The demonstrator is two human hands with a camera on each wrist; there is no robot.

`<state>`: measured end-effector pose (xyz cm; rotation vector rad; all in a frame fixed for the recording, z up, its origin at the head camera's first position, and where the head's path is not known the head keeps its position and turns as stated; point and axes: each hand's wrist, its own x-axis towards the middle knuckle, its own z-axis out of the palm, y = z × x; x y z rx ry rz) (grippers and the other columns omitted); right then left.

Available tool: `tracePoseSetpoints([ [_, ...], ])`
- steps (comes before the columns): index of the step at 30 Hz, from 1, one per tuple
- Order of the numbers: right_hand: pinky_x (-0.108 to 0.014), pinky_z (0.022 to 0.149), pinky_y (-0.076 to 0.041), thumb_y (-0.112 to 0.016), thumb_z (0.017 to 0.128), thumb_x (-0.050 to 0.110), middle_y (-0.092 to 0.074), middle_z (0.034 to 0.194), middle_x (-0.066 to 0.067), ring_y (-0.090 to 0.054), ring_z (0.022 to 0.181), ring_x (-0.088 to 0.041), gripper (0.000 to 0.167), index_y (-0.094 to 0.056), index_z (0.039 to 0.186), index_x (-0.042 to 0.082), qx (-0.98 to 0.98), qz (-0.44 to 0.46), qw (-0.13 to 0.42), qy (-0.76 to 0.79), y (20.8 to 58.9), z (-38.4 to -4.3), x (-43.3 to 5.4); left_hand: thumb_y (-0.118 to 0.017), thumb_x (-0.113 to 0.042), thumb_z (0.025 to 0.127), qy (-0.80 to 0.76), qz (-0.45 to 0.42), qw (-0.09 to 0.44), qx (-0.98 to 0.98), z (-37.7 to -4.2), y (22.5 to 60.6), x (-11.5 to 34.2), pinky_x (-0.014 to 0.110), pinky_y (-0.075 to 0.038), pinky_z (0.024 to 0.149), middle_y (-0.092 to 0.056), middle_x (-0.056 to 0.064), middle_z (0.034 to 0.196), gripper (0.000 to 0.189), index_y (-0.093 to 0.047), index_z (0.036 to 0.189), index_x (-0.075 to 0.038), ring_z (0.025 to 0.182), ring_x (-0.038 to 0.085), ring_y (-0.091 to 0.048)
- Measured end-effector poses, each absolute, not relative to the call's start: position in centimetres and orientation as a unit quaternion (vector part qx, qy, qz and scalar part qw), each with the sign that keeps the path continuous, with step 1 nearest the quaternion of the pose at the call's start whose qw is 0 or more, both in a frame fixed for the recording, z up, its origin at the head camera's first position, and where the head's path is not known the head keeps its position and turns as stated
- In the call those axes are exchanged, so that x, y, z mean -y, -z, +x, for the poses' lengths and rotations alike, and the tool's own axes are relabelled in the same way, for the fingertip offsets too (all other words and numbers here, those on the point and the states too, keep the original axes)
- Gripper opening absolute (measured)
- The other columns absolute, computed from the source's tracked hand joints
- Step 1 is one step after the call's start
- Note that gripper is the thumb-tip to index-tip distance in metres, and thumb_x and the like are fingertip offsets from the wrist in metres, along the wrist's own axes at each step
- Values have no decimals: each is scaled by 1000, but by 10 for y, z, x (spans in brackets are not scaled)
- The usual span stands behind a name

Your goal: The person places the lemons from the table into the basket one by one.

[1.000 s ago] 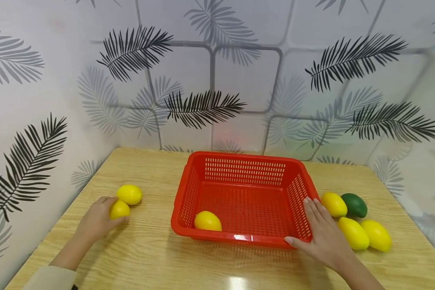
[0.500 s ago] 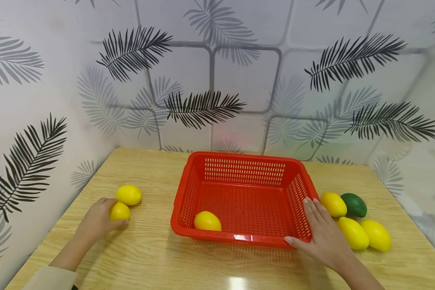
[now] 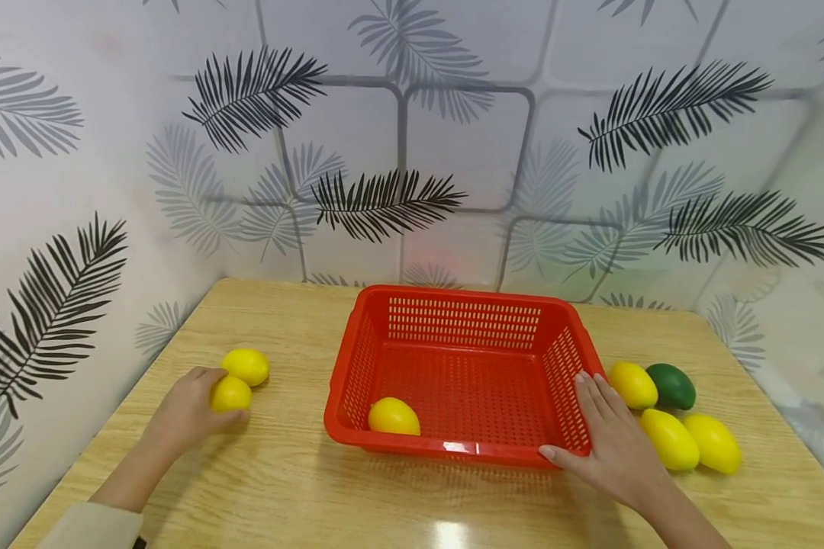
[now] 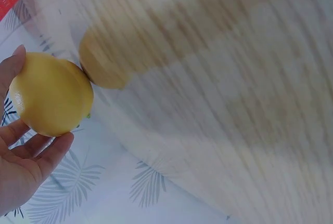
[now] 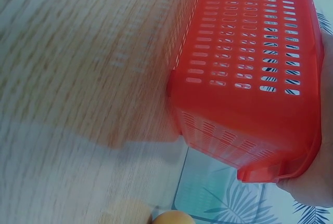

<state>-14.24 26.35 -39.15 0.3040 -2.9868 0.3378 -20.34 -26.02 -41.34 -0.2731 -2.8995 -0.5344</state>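
Observation:
My left hand (image 3: 188,408) grips a yellow lemon (image 3: 231,395) at the table's left, thumb on the near side and fingers behind. The left wrist view shows that lemon (image 4: 49,94) between thumb and fingertips. Just behind it lies a second lemon (image 3: 246,367). A red plastic basket (image 3: 456,451) with slotted walls stands mid-table, one yellow fruit (image 3: 394,417) in its front left corner. My right hand (image 3: 618,450) rests on the basket's front right corner, fingers straight along the right rim and thumb on the front rim. In the right wrist view the basket (image 5: 239,99) hides most of that hand.
Right of the basket are three yellow fruits, among them a mango-shaped one (image 3: 669,441), and a dark green fruit (image 3: 671,386). They lie close to my right hand. A leaf-patterned wall (image 3: 467,152) borders the wooden table (image 3: 302,488) at the back and sides.
The lemon in my left hand has shifted slightly to the right and up in the head view. My right hand and the basket have stayed in place.

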Motion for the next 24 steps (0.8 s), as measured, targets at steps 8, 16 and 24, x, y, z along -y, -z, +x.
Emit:
tracePoseSetpoints([
  [8, -60, 107, -25, -59, 77, 62, -24, 150, -25, -21, 137, -42, 103, -21, 144, -6, 988, 97, 57, -108, 390, -142, -263, -80, -33, 69, 178, -95, 92, 975, -205, 407, 255, 55, -48, 79, -56, 33, 107, 73, -52, 115, 16, 94, 45, -56],
  [16, -60, 108, -25, -58, 77, 63, -24, 150, -25, -21, 137, -42, 103, -21, 144, -6, 987, 100, 58, -113, 391, -142, -264, -80, -31, 70, 176, -104, 108, 973, -206, 401, 251, 54, -49, 79, -57, 32, 108, 70, -53, 115, 16, 95, 45, -56],
  [24, -60, 108, -25, -58, 77, 63, -24, 150, -25, -21, 136, -43, 103, -21, 144, -6, 987, 96, 59, -111, 391, -143, -264, -80, -29, 70, 176, -115, 119, 970, -210, 394, 244, 51, -51, 75, -58, 31, 105, 68, -53, 114, 15, 90, 41, -57],
])
